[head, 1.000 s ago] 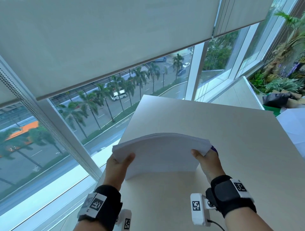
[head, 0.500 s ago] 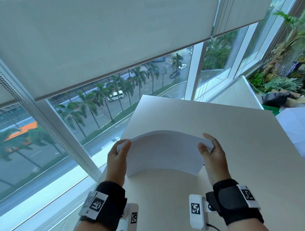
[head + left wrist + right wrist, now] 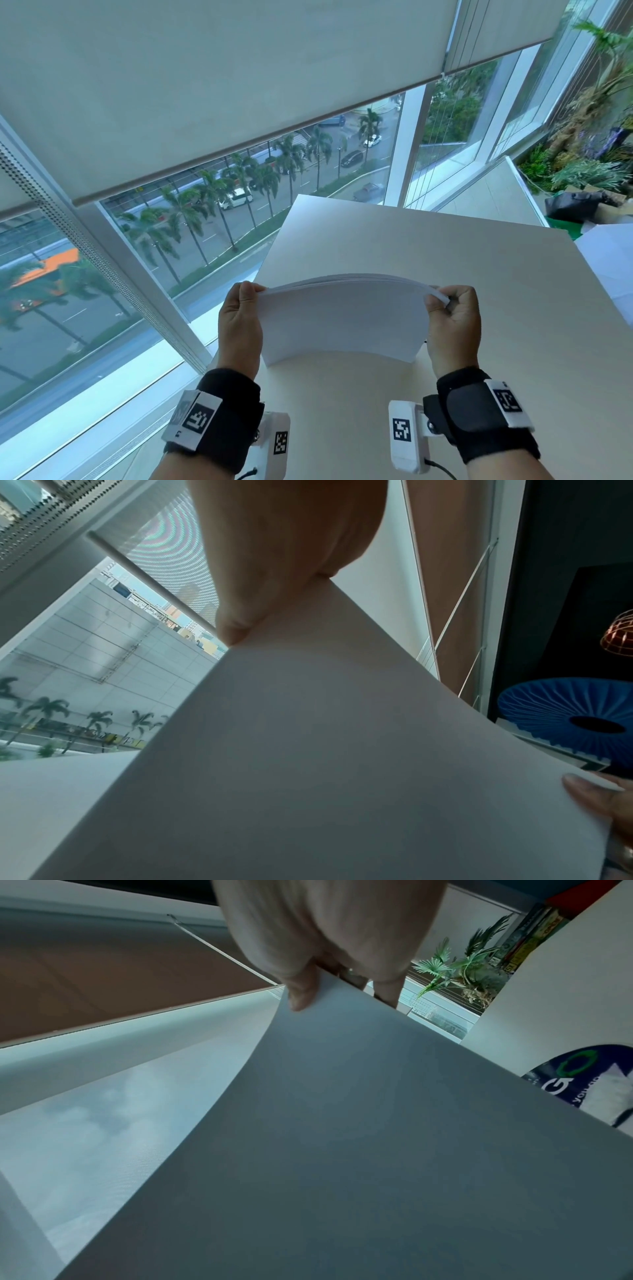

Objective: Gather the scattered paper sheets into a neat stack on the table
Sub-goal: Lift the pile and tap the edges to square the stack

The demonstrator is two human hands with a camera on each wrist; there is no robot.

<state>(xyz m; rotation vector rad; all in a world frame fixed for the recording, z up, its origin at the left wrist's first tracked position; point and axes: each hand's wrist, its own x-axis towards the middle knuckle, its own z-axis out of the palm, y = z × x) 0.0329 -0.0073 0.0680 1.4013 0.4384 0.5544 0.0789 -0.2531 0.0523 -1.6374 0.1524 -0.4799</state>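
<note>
A bundle of white paper sheets (image 3: pixel 342 318) stands on its lower edge on the beige table (image 3: pixel 445 246), bowed into an arch. My left hand (image 3: pixel 239 325) grips its left side, thumb on the near face. My right hand (image 3: pixel 452 322) pinches the top right corner with curled fingers. The left wrist view shows the paper stack (image 3: pixel 325 764) filling the frame under my left hand (image 3: pixel 274 574). From the right wrist, the paper stack (image 3: pixel 359 1150) hangs below the right hand (image 3: pixel 325 947), whose thumb and fingers clamp its upper edge.
A tall window with a roller blind (image 3: pixel 239 85) runs along the table's left and far sides. More white paper (image 3: pixel 609 260) lies at the table's right edge. Plants (image 3: pixel 589 171) and a dark bag (image 3: pixel 572 205) sit beyond the far right corner.
The stack has been tipped from a low flat hold to standing upright on the table. Both hands slid up its sides, the right now pinching the top right corner.
</note>
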